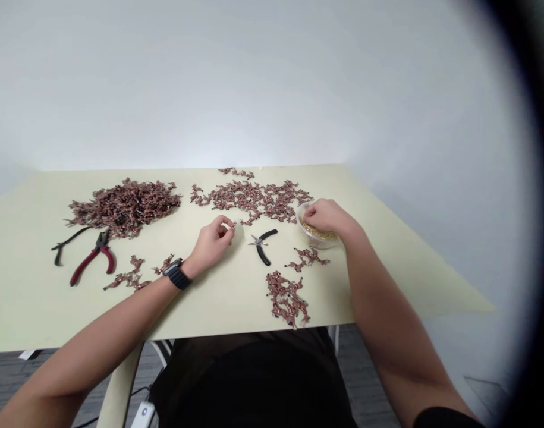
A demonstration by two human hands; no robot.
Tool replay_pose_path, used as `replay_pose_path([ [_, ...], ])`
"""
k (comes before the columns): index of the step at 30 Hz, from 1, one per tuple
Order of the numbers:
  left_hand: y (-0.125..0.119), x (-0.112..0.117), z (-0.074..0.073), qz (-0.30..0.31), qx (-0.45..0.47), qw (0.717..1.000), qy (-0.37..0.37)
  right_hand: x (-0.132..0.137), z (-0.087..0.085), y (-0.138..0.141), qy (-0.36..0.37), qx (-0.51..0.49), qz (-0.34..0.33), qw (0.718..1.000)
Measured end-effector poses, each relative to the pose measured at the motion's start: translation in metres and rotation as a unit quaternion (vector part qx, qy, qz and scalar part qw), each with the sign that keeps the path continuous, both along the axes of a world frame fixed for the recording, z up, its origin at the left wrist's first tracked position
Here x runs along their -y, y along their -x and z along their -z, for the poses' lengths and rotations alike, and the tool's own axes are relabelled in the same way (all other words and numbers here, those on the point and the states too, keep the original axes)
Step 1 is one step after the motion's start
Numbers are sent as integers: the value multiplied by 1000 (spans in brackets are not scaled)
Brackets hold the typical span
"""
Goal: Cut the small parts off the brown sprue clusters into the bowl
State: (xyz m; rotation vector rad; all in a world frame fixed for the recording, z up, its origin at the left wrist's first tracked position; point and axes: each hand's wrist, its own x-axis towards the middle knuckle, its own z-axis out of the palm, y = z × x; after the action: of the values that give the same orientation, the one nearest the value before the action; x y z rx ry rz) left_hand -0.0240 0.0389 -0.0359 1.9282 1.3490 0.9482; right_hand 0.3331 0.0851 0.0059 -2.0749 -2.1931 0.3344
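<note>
My left hand (214, 241), with a dark watch on its wrist, is closed in a pinch above the table. A tiny bit shows at its fingertips, too small to name. The fingers of my right hand (324, 215) are curled down into a round clear plastic tub (318, 242) of small gold-coloured pieces (320, 233); the fingertips are partly hidden. Between the hands lie black-handled pliers (263, 245), jaws pointing left. Brown, deer-like little figures (254, 199) are spread just beyond my left hand. More such figures (307, 257) lie close below the tub.
A tall heap of brown figures (129, 205) covers the table's back left. In front of it lie red-handled pliers (93, 255) and a black-handled tool (69, 245). Loose figures (131, 276) lie by my left forearm, and a cluster (287, 297) near the front edge.
</note>
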Motion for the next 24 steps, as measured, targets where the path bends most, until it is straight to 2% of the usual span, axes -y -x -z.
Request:
replay_pose_path([
  [5, 2, -2, 2, -11, 8, 1000, -2, 5, -4, -1, -4, -17, 11, 1000],
  [10, 2, -2, 3, -10, 4, 1000, -6, 0, 2, -9, 2, -26, -19, 999],
  [16, 1, -2, 2, -4, 11, 1000, -10, -5, 8, -13, 36, -25, -1, 999],
  [24, -1, 0, 1, 10, 19, 1000, 0, -1, -1, -18, 52, -52, -11, 997],
])
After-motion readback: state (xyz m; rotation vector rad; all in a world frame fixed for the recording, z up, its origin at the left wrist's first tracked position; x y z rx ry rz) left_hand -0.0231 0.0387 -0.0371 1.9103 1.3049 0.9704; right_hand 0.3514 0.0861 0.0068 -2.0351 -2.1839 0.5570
